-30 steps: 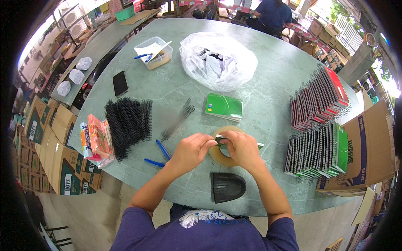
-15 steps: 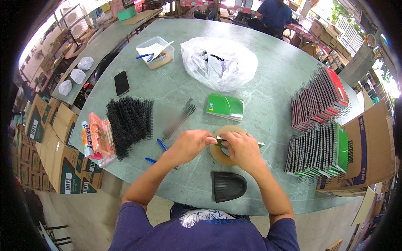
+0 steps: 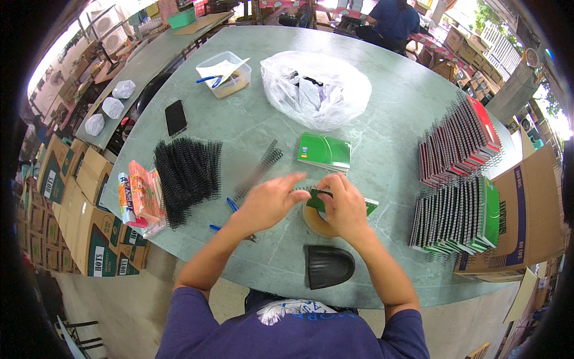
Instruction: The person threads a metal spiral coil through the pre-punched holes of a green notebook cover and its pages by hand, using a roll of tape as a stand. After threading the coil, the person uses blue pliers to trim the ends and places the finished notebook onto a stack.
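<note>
Over a beige ring-shaped roll (image 3: 317, 226), my right hand (image 3: 345, 206) grips a small green notebook (image 3: 372, 206) held edge-on. Its fingers and thumb press on the notebook's dark spine edge, where a bit of coil seems to show. My left hand (image 3: 268, 203) is just left of that edge, thumb and fingers apart, with nothing visible between them. Behind my hands lies a stack of green notebooks (image 3: 324, 151). A few loose black spiral coils (image 3: 263, 167) are beyond my left hand, and blue-handled pliers (image 3: 232, 204) sit beside its wrist.
A heap of black coils (image 3: 186, 176), orange packs (image 3: 143, 194) and a phone (image 3: 176, 118) occupy the left. Further back are a plastic tub (image 3: 230, 84) and a white bag (image 3: 317, 90). Bound red notebooks (image 3: 457, 143), green ones (image 3: 454, 215) and a carton (image 3: 526, 209) stand right; a black curved piece (image 3: 329, 267) lies nearest.
My left hand has come off the notebook's edge, its fingers spreading and lifting slightly. My right hand keeps its hold, and the notebook has tilted a little, showing more green.
</note>
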